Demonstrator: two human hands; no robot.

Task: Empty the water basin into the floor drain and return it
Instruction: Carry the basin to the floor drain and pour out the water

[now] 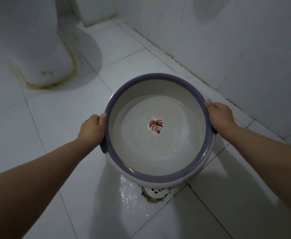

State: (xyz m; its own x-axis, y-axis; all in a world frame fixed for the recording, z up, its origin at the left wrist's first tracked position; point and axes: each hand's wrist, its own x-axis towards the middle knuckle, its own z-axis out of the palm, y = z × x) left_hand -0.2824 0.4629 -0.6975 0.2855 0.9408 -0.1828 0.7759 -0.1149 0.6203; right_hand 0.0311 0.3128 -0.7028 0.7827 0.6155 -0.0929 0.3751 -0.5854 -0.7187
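Note:
A round white water basin with a purple rim is held above the tiled floor, roughly level. Clear water fills its lower part, over a leaf picture on the bottom. My left hand grips the rim and handle on its left side. My right hand grips the rim on its right side. The white grated floor drain shows just below the basin's near edge, partly hidden by it. The tile left of the drain is wet and glistening.
A white toilet base with a stained seal stands on the floor at the far left. A white tiled wall runs along the right, meeting the floor in a dirty grout line. White floor tiles spread around the basin.

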